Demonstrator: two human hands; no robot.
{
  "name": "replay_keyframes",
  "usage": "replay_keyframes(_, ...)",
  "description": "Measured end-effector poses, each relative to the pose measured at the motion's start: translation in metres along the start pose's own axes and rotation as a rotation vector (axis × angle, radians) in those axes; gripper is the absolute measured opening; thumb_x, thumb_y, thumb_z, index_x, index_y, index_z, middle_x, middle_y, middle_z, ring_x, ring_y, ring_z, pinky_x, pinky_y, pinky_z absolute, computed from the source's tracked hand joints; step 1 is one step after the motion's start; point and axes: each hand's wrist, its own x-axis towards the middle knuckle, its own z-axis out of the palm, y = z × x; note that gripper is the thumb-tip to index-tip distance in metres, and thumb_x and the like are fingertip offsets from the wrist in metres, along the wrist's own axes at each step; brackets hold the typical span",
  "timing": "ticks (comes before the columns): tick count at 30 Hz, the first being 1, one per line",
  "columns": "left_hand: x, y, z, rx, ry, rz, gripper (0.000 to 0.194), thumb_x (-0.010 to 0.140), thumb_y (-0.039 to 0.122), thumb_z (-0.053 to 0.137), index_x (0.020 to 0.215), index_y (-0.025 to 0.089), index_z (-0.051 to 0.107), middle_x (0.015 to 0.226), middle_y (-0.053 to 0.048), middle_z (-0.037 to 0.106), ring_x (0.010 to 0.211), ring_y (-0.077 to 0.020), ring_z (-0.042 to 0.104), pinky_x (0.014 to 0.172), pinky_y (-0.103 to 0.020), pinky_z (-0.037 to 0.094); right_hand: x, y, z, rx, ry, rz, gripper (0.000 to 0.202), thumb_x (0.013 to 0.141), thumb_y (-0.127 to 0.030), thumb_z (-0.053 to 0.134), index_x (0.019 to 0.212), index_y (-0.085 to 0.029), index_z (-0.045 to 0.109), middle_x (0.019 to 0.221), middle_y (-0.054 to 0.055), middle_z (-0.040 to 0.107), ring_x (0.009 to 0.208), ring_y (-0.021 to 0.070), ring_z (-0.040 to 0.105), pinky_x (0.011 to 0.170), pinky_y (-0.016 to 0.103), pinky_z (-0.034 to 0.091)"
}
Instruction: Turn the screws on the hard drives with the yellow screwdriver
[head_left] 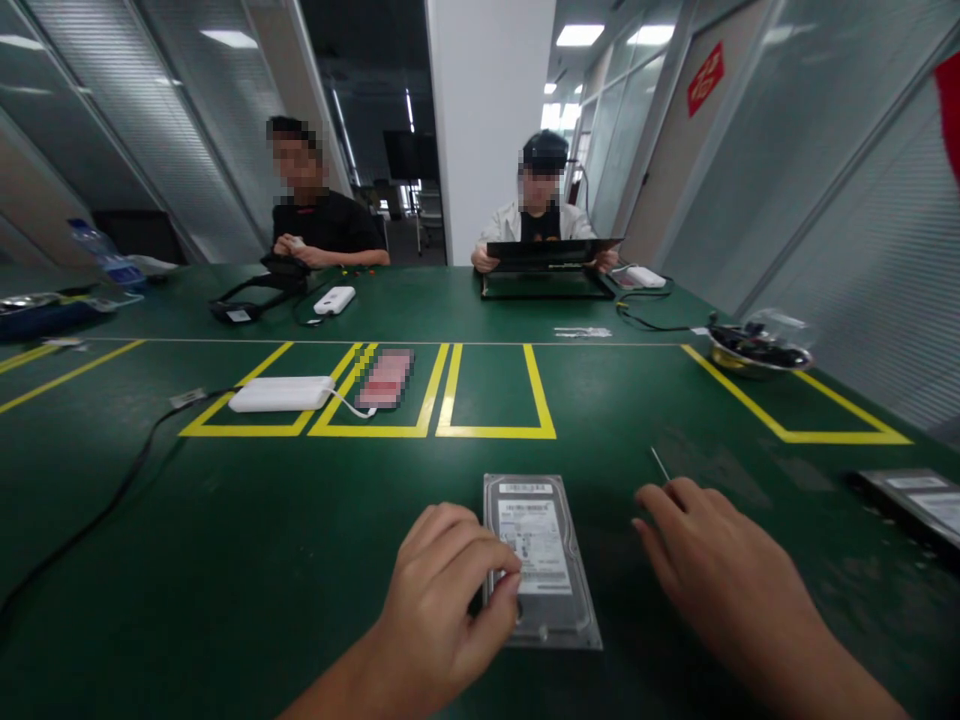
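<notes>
A hard drive (551, 600) with a white label lies flat on the green table in front of me. My left hand (454, 590) is over its left side, thumb and fingertips pinched together above the label's lower left corner. Whatever sits in that pinch is too small or too hidden to make out. To the right of the drive, my right hand (705, 550) is curled low over the table. From its fingers a thin metal shaft (659, 464), like a screwdriver's, points forward and left; the hand hides its handle.
Another drive (919, 495) lies at the right edge, near a metal bowl (761, 355) of dark parts. A white power bank (281, 394) is cabled to a phone (386, 378) at left. Two people sit opposite; one holds a black panel (551, 255). Yellow tape (495, 432) marks the table.
</notes>
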Motion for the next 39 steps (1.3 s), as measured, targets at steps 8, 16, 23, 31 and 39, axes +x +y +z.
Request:
replay_keyframes(8,0.003,-0.001,-0.006,0.082,-0.124,0.058,0.009,0.087,0.010,0.059,0.092,0.017,0.062,0.079,-0.003,0.064,0.073,-0.0189,0.052,0.068,-0.035,0.038,-0.003,0.018,0.005,-0.164,-0.314,0.197,0.021,0.091,-0.026,0.054,0.111,-0.019,0.058,0.091,0.010,0.054,0.072,0.0277,0.064,0.045,0.029,0.035)
replay_keyframes(16,0.010,0.003,-0.014,0.056,-0.257,0.015,0.010,0.094,0.015,0.053,0.098,0.019,0.061,0.088,-0.003,0.065,0.076,-0.0177,0.055,0.069,-0.034,0.040,-0.003,0.026,0.015,-0.094,-0.438,0.246,0.029,0.096,-0.023,0.045,0.122,-0.016,0.053,0.085,0.010,0.059,0.068,0.0290,0.068,0.048,0.033,0.042)
replay_keyframes(23,0.025,0.008,-0.018,0.083,-0.305,-0.058,0.013,0.096,0.018,0.049,0.095,0.019,0.062,0.085,-0.002,0.063,0.077,-0.0185,0.058,0.068,-0.033,0.042,0.005,0.023,0.011,-0.030,-0.414,0.243,0.035,0.094,-0.018,0.041,0.126,-0.021,0.055,0.083,0.009,0.059,0.061,0.0235,0.065,0.045,0.025,0.033)
replay_keyframes(31,0.013,-0.022,-0.011,0.020,-0.284,-0.139,0.011,0.094,0.017,0.051,0.092,0.018,0.061,0.086,-0.003,0.063,0.079,-0.0179,0.057,0.070,-0.031,0.044,0.012,0.004,0.015,0.178,-0.180,0.119,0.027,0.096,-0.021,0.039,0.114,-0.020,0.059,0.097,0.008,0.051,0.062,0.0136,0.058,0.054,0.027,0.043)
replay_keyframes(39,0.008,-0.040,-0.014,0.139,-0.384,-0.039,0.013,0.098,0.019,0.048,0.096,0.018,0.061,0.090,-0.004,0.064,0.082,-0.0187,0.057,0.074,-0.033,0.042,0.009,-0.019,0.032,0.536,0.061,-0.133,0.038,0.095,-0.017,0.041,0.133,-0.017,0.042,0.109,0.011,0.047,0.085,0.0167,0.059,0.076,0.032,0.056)
